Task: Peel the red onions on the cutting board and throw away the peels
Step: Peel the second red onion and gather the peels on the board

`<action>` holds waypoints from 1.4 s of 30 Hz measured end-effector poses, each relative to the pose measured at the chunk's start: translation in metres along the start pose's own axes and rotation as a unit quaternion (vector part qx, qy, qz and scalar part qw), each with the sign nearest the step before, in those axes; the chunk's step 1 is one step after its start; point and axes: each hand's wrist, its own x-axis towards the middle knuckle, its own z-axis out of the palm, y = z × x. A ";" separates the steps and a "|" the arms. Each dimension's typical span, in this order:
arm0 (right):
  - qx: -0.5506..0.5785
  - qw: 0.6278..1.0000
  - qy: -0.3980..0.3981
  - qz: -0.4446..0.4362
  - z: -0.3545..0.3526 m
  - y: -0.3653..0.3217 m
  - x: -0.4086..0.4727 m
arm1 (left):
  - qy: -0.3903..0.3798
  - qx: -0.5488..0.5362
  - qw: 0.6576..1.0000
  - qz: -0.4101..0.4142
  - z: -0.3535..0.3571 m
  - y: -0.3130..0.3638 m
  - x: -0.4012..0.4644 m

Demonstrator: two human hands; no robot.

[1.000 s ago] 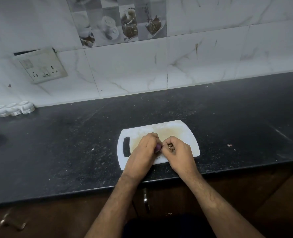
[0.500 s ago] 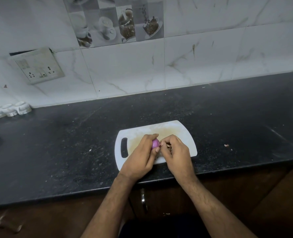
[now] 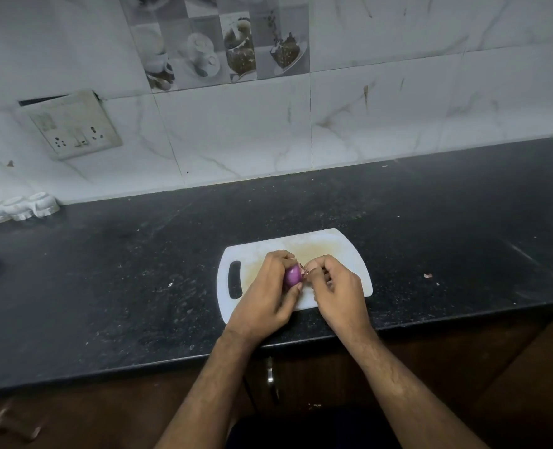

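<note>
The red onion [image 3: 293, 276] sits above the middle of the white cutting board [image 3: 343, 251], held up in the left hand [image 3: 266, 294]. That hand's fingers curl over the top of the onion and its thumb presses in from below, so the purple, shiny side shows between them. The right hand [image 3: 336, 291] is just beside the onion on its right, with thumb and forefinger pinched together on a small scrap of peel [image 3: 305, 271] at the onion's end; the other fingers are curled in toward the palm. Whether the peel is loose from the onion cannot be told.

The cutting board lies flat on a black counter [image 3: 139, 286], close to the counter's front edge, with its handle slot on the left. Its middle is stained yellowish. A small pale scrap [image 3: 427, 276] lies on the counter to the right of the board, well apart from it. Far to the left of the board, against the wall, stands a row of small white holders [image 3: 19, 207]. Above those, a switch and socket plate [image 3: 74, 126] is set into the marble-look tiles.
</note>
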 end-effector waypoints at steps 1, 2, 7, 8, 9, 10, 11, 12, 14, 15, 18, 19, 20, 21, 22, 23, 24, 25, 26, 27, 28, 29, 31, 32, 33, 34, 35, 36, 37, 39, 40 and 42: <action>0.012 1.000 0.003 -0.005 -0.001 -0.001 -0.001 | -0.001 -0.003 1.000 -0.003 0.000 0.000 0.000; 0.025 1.000 0.003 -0.014 -0.002 -0.002 -0.002 | -0.001 -0.007 1.000 -0.009 0.001 0.000 0.000; 0.031 0.997 -0.022 -0.066 -0.005 -0.007 -0.005 | 0.004 -0.020 0.999 -0.043 -0.002 0.004 -0.001; 0.024 0.997 -0.016 -0.067 -0.004 -0.007 -0.005 | 0.001 -0.020 0.999 -0.039 -0.002 0.004 -0.001; 0.019 0.997 -0.004 -0.070 -0.003 -0.006 -0.005 | -0.002 -0.019 0.999 -0.034 -0.002 0.005 -0.001; 0.013 0.997 0.006 -0.076 -0.003 -0.005 -0.005 | -0.005 -0.017 0.999 -0.029 -0.002 0.005 -0.001; 0.006 0.996 0.012 -0.084 -0.003 -0.004 -0.005 | -0.006 -0.014 1.000 -0.023 -0.002 0.005 -0.001; -0.003 0.996 0.014 -0.091 -0.002 -0.003 -0.005 | -0.006 -0.011 1.000 -0.018 -0.001 0.005 -0.001; -0.026 0.994 0.012 -0.101 -0.001 -0.001 -0.005 | -0.008 -0.010 1.000 -0.007 -0.001 0.005 -0.001; -0.036 0.994 0.011 -0.104 -0.001 -0.001 -0.005 | -0.013 -0.010 1.000 0.000 -0.001 0.004 -0.001; -0.051 0.994 -0.003 -0.093 -0.002 0.000 -0.002 | -0.027 -0.010 1.000 0.013 -0.001 0.005 -0.001; -0.051 0.995 -0.011 -0.081 -0.002 0.002 0.000 | -0.030 -0.008 0.999 0.014 -0.001 0.004 -0.001; -0.047 0.997 -0.018 -0.063 -0.002 0.004 0.001 | -0.033 -0.006 0.999 0.017 -0.001 0.004 -0.001; -0.044 0.998 -0.022 -0.044 -0.003 0.005 0.003 | -0.038 -0.004 0.999 0.021 -0.001 0.003 -0.001; -0.040 0.999 -0.023 -0.025 -0.002 0.007 0.004 | -0.044 -0.003 0.999 0.026 0.000 0.003 -0.001; -0.038 0.999 -0.019 -0.011 -0.003 0.007 0.005 | -0.049 -0.002 0.998 0.030 0.000 0.003 -0.001; -0.034 0.999 -0.010 0.000 -0.003 0.007 0.006 | -0.050 -0.003 0.998 0.031 0.000 0.004 0.000; -0.028 1.000 0.006 0.009 -0.003 0.007 0.006 | -0.044 -0.005 0.999 0.029 0.000 0.005 0.000; -0.017 0.999 0.026 0.019 -0.004 0.007 0.006 | -0.033 -0.008 0.999 0.025 0.000 0.005 0.000; 0.000 0.998 0.049 0.030 -0.004 0.009 0.006 | -0.019 -0.012 1.000 0.017 0.000 0.005 0.000; 0.019 0.997 0.068 0.040 -0.004 0.011 0.007 | -0.008 -0.016 1.000 0.008 -0.001 0.005 0.000; 0.034 0.995 0.077 0.047 -0.004 0.012 0.007 | 0.000 -0.018 1.000 0.001 -0.001 0.005 0.000; 0.035 0.996 0.069 0.033 -0.003 0.010 0.006 | 0.006 -0.015 1.000 -0.005 -0.002 0.006 0.000; 0.027 0.998 0.057 0.017 -0.002 0.008 0.005 | 0.007 -0.014 1.000 -0.007 -0.002 0.006 0.000; 0.022 0.999 0.040 0.000 -0.003 0.004 0.003 | 0.008 -0.014 1.000 -0.009 -0.002 0.006 0.000; 0.023 0.999 0.023 -0.015 -0.004 -0.001 0.001 | 0.009 -0.015 1.000 -0.011 -0.002 0.006 0.000; 0.024 0.999 0.010 -0.029 -0.004 -0.004 0.000 | 0.010 -0.016 1.000 -0.013 -0.002 0.006 0.000; 0.027 0.999 0.003 -0.040 -0.005 -0.006 -0.002 | 0.010 -0.017 1.000 -0.015 -0.002 0.006 0.001; 0.030 0.998 0.000 -0.046 -0.005 -0.006 -0.002 | 0.010 -0.017 1.000 -0.017 -0.002 0.006 0.001; 0.038 0.998 -0.005 -0.050 -0.004 -0.006 -0.003 | 0.010 -0.016 1.000 -0.020 -0.002 0.005 0.001; 0.037 0.998 -0.009 -0.048 -0.004 -0.006 -0.003 | 0.011 -0.015 1.000 -0.019 -0.002 0.004 0.000; 0.020 0.999 -0.013 -0.044 -0.001 -0.004 -0.002 | 0.012 -0.017 1.000 -0.015 -0.002 0.004 0.000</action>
